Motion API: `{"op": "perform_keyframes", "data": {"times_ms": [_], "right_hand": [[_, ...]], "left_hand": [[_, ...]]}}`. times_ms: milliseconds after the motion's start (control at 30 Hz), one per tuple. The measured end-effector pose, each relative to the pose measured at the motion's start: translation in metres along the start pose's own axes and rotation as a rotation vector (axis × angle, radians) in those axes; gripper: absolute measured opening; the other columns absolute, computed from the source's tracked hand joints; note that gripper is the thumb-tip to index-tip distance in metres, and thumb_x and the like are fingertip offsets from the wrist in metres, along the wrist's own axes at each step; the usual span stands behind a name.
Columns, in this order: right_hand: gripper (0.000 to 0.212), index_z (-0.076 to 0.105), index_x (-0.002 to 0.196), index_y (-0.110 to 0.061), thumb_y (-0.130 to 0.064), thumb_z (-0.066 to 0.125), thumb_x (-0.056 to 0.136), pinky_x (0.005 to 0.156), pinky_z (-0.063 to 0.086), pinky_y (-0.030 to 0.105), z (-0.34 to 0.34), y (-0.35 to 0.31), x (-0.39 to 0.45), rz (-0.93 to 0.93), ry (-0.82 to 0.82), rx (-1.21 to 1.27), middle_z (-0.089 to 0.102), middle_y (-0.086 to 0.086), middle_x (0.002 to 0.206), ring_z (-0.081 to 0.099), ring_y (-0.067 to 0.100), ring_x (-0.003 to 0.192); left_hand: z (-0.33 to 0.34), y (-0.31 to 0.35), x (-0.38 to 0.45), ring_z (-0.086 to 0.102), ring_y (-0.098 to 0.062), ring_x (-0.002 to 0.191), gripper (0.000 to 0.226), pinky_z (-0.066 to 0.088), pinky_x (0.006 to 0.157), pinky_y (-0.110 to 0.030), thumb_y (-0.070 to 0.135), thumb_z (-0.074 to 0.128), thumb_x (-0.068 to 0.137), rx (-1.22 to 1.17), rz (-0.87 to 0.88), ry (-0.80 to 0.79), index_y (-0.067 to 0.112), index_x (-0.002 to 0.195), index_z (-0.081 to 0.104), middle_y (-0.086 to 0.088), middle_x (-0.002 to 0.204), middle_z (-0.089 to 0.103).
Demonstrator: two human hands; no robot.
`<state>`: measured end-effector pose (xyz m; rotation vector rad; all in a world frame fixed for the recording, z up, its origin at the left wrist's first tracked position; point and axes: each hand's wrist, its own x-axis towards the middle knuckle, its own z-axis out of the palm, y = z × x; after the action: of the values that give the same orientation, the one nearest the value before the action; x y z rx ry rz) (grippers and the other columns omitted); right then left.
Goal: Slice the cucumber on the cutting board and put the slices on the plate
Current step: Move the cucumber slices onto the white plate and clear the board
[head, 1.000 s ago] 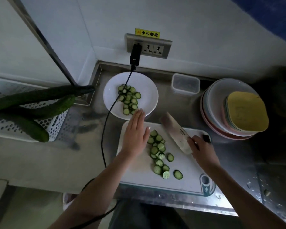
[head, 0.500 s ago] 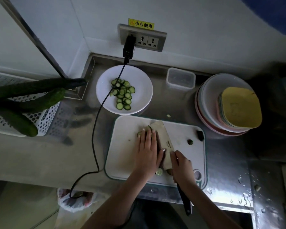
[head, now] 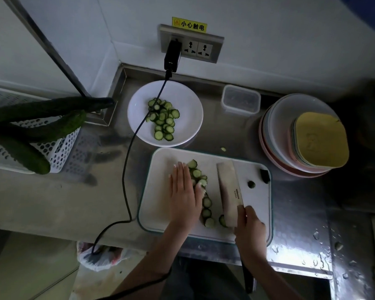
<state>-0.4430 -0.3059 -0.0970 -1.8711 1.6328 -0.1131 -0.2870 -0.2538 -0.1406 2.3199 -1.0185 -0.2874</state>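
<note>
A white cutting board (head: 160, 191) lies on the steel counter. A row of cucumber slices (head: 205, 199) runs down its middle. My left hand (head: 185, 197) lies flat, fingers together, against the left side of the slices. My right hand (head: 248, 229) grips a cleaver (head: 228, 191), whose wide blade lies tilted just right of the slices. Behind the board a white plate (head: 184, 94) holds a heap of cucumber slices (head: 163, 119). A cucumber end piece (head: 251, 184) sits on the board's right part.
A black charger cable (head: 128, 169) runs from the wall socket across the plate and off the counter edge. Whole cucumbers (head: 30, 135) lie over a white perforated basket at left. A clear box (head: 241, 100) and stacked bowls and plates (head: 301, 135) stand at right.
The cleaver moved from the board's far right to beside the slices and briefly covered them. My left hand slid down the board along the slices. The slices now lie in a tighter row.
</note>
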Motion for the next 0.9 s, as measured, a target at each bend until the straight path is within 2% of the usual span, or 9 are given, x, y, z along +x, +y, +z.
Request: {"op": "perform_keyframes", "data": {"times_ms": [100,167,233,300,400,533,667,767,900], "right_hand": [[0.028,0.046,0.079,-0.022,-0.037,0.034,0.099,0.045,0.054,0.045,0.0,0.013,-0.018,0.145,0.085,0.095,0.06,0.011,0.07,0.06,0.027,0.053],[0.025,0.05,0.093,-0.018,-0.035,0.034,0.1,0.043,0.054,0.042,-0.004,0.018,-0.029,0.21,0.091,0.128,0.062,0.01,0.071,0.062,0.026,0.051],[0.024,0.051,0.102,-0.02,-0.036,0.034,0.1,0.049,0.055,0.043,-0.002,0.023,-0.04,0.231,0.096,0.122,0.063,0.011,0.077,0.063,0.028,0.056],[0.025,0.05,0.089,-0.023,-0.04,0.034,0.098,0.058,0.056,0.048,0.004,0.023,-0.049,0.289,0.103,0.122,0.063,0.014,0.079,0.063,0.032,0.063],[0.03,0.044,0.077,-0.024,-0.043,0.032,0.097,0.056,0.055,0.05,0.018,0.017,-0.058,0.363,0.13,0.153,0.063,0.013,0.077,0.062,0.035,0.062],[0.032,0.047,0.078,-0.016,-0.035,0.034,0.099,0.053,0.053,0.047,0.031,-0.007,-0.065,0.359,0.166,0.245,0.061,0.013,0.069,0.059,0.031,0.057],[0.031,0.049,0.083,-0.008,-0.028,0.034,0.101,0.058,0.045,0.039,0.046,-0.034,-0.063,0.372,0.176,0.277,0.061,0.018,0.076,0.056,0.033,0.065],[0.03,0.05,0.085,-0.009,-0.029,0.033,0.101,0.062,0.047,0.042,0.058,-0.057,-0.059,0.349,0.132,0.304,0.059,0.012,0.077,0.058,0.032,0.072],[0.028,0.049,0.081,-0.01,-0.018,0.032,0.102,0.051,0.038,0.027,0.069,-0.087,-0.051,0.307,0.06,0.389,0.055,0.001,0.071,0.053,0.02,0.063]], "left_hand": [[-0.001,-0.008,0.022,0.027,-0.029,0.14,0.062,0.023,0.114,-0.047,0.04,0.015,0.101,0.021,0.11,-0.061,-0.003,0.141,0.035,-0.019,0.147,0.036],[-0.003,-0.014,0.038,0.031,-0.028,0.138,0.066,0.026,0.113,-0.048,0.044,0.012,0.101,0.065,0.177,-0.112,-0.002,0.139,0.039,-0.018,0.145,0.04],[-0.004,-0.018,0.045,0.031,-0.026,0.138,0.068,0.026,0.113,-0.048,0.047,0.011,0.1,0.096,0.203,-0.144,-0.001,0.138,0.042,-0.016,0.145,0.041],[-0.004,-0.021,0.043,0.027,-0.022,0.14,0.068,0.023,0.113,-0.046,0.047,0.012,0.1,0.091,0.231,-0.155,0.0,0.139,0.042,-0.014,0.146,0.04],[-0.007,-0.025,0.037,0.025,-0.02,0.14,0.067,0.022,0.114,-0.043,0.047,0.013,0.1,0.054,0.289,-0.169,0.001,0.139,0.042,-0.014,0.146,0.039],[-0.008,-0.023,0.03,0.025,-0.023,0.141,0.068,0.019,0.114,-0.046,0.048,0.016,0.099,0.064,0.356,-0.214,0.001,0.14,0.04,-0.015,0.147,0.037],[-0.006,-0.025,0.02,0.027,-0.026,0.14,0.069,0.025,0.112,-0.046,0.048,0.018,0.098,0.04,0.396,-0.224,-0.003,0.139,0.04,-0.018,0.148,0.036],[-0.006,-0.026,0.019,0.028,-0.03,0.14,0.071,0.024,0.112,-0.044,0.051,0.024,0.097,0.035,0.418,-0.232,-0.003,0.141,0.037,-0.02,0.149,0.033],[-0.006,-0.027,0.019,0.029,-0.032,0.139,0.073,0.022,0.114,-0.041,0.049,0.043,0.087,0.028,0.439,-0.225,0.002,0.141,0.039,-0.02,0.148,0.034]]}}
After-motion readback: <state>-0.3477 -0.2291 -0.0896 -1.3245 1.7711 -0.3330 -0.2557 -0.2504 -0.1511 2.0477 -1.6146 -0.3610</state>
